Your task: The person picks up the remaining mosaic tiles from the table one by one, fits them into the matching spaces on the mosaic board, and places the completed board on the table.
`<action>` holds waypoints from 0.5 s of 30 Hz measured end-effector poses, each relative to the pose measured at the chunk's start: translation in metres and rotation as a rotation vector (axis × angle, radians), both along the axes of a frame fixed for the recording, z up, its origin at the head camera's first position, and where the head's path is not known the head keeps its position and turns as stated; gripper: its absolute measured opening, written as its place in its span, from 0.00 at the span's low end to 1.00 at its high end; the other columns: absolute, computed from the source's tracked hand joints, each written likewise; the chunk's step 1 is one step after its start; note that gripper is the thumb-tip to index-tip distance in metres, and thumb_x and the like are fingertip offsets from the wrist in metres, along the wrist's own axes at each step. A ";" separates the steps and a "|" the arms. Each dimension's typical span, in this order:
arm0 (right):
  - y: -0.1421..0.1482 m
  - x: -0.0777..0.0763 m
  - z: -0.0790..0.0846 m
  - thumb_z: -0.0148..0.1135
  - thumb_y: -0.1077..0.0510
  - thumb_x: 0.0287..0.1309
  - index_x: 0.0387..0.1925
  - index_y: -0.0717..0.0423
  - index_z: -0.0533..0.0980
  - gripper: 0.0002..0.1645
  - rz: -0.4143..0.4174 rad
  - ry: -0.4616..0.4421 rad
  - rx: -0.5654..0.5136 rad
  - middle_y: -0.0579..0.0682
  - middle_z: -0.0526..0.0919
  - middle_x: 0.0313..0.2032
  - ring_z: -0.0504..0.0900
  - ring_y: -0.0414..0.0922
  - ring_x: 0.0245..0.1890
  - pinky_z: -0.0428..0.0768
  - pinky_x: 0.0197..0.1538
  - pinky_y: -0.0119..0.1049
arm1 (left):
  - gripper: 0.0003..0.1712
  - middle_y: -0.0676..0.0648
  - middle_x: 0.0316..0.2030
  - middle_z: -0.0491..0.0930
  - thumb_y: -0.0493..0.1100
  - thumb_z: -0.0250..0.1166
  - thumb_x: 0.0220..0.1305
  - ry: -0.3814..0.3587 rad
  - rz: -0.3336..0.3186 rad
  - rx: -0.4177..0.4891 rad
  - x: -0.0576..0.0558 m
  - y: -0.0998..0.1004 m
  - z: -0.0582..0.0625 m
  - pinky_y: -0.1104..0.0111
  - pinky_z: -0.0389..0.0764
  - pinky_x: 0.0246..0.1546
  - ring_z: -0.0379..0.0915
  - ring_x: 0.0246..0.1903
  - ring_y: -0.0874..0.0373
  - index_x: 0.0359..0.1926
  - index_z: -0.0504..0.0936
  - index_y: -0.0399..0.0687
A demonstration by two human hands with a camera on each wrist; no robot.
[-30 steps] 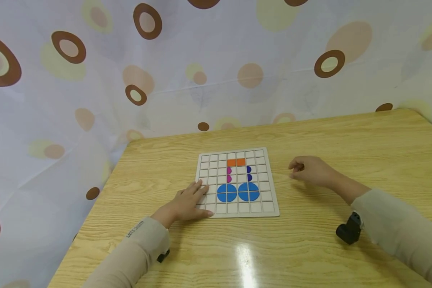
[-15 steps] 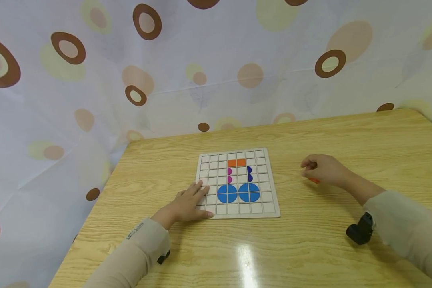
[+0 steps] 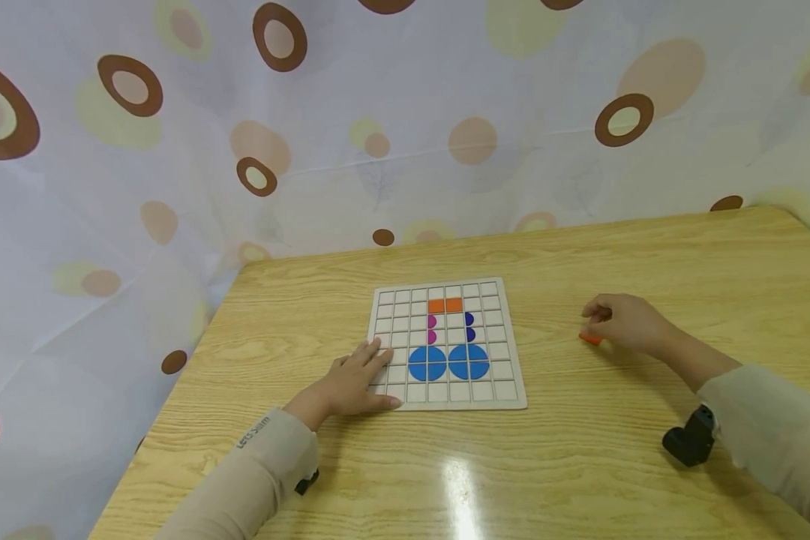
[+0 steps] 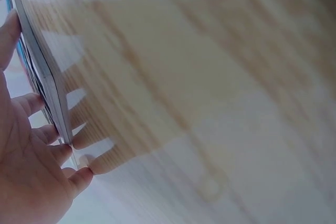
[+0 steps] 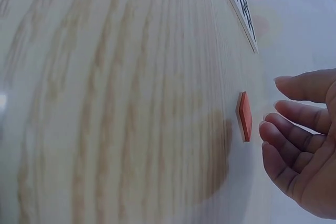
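A white grid board (image 3: 509,394) lies on the table in the head view, bearing orange squares (image 3: 445,305), magenta half-rounds (image 3: 432,328), dark purple half-rounds (image 3: 469,327) and blue quarter-rounds (image 3: 427,363) that form two discs. With fingers spread, my left hand (image 3: 358,381) rests along the board's lower left edge; in the left wrist view its fingertips touch that edge. An orange tile (image 5: 245,117) lies flat on the table right of the board. My right hand (image 3: 626,322) hovers beside this tile, its fingers loosely bent and apart from it in the right wrist view.
The wooden table (image 3: 526,480) runs back to a spotted cloth (image 3: 405,97) hanging behind and at the left. A black wrist camera (image 3: 691,436) sits under the right sleeve.
My right hand has moved rightward, away from the board, and the orange tile has come into view below its fingers. The left hand and the board have stayed in place.
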State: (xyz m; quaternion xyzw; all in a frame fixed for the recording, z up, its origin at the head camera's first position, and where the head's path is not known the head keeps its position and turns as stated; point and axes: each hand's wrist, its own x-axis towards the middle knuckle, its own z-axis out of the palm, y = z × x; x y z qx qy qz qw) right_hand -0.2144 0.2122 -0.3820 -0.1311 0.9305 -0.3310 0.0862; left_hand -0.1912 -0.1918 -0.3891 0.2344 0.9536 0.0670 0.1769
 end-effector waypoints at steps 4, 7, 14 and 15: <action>0.002 0.001 -0.002 0.55 0.59 0.51 0.41 0.71 0.70 0.19 -0.004 0.006 0.020 0.56 0.75 0.33 0.72 0.52 0.36 0.70 0.33 0.40 | 0.47 0.44 0.65 0.41 0.67 0.53 0.50 0.002 -0.005 -0.007 0.000 0.001 0.001 0.50 0.47 0.55 0.34 0.63 0.47 0.65 0.50 0.50; 0.004 0.001 -0.003 0.56 0.58 0.51 0.41 0.71 0.70 0.19 -0.007 0.002 0.027 0.56 0.74 0.34 0.71 0.52 0.36 0.70 0.34 0.41 | 0.47 0.44 0.65 0.41 0.67 0.53 0.50 0.006 -0.006 -0.010 0.000 0.001 0.001 0.50 0.47 0.55 0.34 0.63 0.47 0.65 0.50 0.50; 0.004 0.003 -0.004 0.60 0.54 0.48 0.41 0.72 0.69 0.25 -0.022 -0.045 0.021 0.64 0.73 0.39 0.70 0.56 0.39 0.70 0.37 0.45 | 0.47 0.43 0.65 0.42 0.66 0.54 0.50 0.011 -0.008 -0.012 0.001 0.002 0.002 0.50 0.47 0.55 0.35 0.63 0.46 0.65 0.50 0.49; 0.004 0.003 -0.004 0.61 0.53 0.47 0.41 0.72 0.69 0.27 -0.022 -0.049 0.022 0.64 0.73 0.39 0.71 0.56 0.39 0.70 0.36 0.44 | 0.47 0.43 0.65 0.42 0.66 0.54 0.50 0.011 -0.008 -0.012 0.001 0.002 0.002 0.50 0.47 0.55 0.35 0.63 0.46 0.65 0.50 0.49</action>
